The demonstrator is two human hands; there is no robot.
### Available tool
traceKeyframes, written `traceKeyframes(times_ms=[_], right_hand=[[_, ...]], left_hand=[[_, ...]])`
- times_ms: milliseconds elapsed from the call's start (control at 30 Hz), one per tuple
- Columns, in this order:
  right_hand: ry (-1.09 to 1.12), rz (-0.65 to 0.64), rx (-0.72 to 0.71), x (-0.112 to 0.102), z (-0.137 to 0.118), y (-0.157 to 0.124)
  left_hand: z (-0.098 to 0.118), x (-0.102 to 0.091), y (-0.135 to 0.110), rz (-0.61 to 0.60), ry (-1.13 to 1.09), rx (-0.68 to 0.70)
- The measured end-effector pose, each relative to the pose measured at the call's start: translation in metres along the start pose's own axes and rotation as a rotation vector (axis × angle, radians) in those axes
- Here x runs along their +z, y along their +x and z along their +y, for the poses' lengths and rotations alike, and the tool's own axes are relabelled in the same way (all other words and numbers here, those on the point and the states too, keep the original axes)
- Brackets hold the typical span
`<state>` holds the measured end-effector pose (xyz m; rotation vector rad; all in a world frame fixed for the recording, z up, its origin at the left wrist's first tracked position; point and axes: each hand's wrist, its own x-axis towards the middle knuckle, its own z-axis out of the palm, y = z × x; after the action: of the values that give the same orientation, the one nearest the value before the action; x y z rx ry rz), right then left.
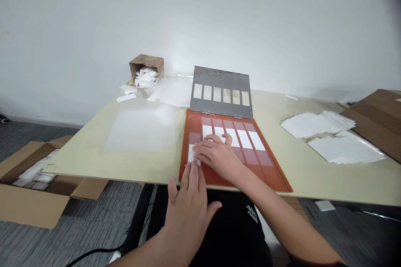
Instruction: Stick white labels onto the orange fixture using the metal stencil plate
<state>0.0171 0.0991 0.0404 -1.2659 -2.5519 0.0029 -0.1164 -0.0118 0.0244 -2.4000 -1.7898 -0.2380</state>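
An orange-red tray [216, 179] lies on the table, divided into several long slots. White cards lie in a row across it over clear plastic strips; one white card [257, 140] is in the rightmost slot. In the leftmost slot, the fingertips of my left hand [189, 200] rest at the near end of a white card [191, 153]. My left fingers are stretched out, thumb apart. Across that card from the right reach the fingers of my right hand [221, 156], extended and partly covering neighbouring cards. Hinged behind the tray, a grey metal plate [221, 77] with rectangular windows stands raised.
Translucent sheets [140, 129] lie left of the tray. At the back left, a small cardboard box [146, 59] holds white cards. Stacks of white sleeves [344, 149] and a brown carton [376, 121] are right. An open carton [34, 204] stands low on the left.
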Motion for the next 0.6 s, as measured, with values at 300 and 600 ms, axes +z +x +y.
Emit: traceKeyframes(times_ms=[300, 600], right_hand=[[0.135, -0.047, 0.073, -0.003, 0.002, 0.0], [0.162, -0.186, 0.069, -0.028, 0.011, 0.012]], left_hand=[[0.0, 0.002, -0.002, -0.016, -0.026, -0.012], [-0.006, -0.003, 0.004, -0.018, -0.093, 0.009]])
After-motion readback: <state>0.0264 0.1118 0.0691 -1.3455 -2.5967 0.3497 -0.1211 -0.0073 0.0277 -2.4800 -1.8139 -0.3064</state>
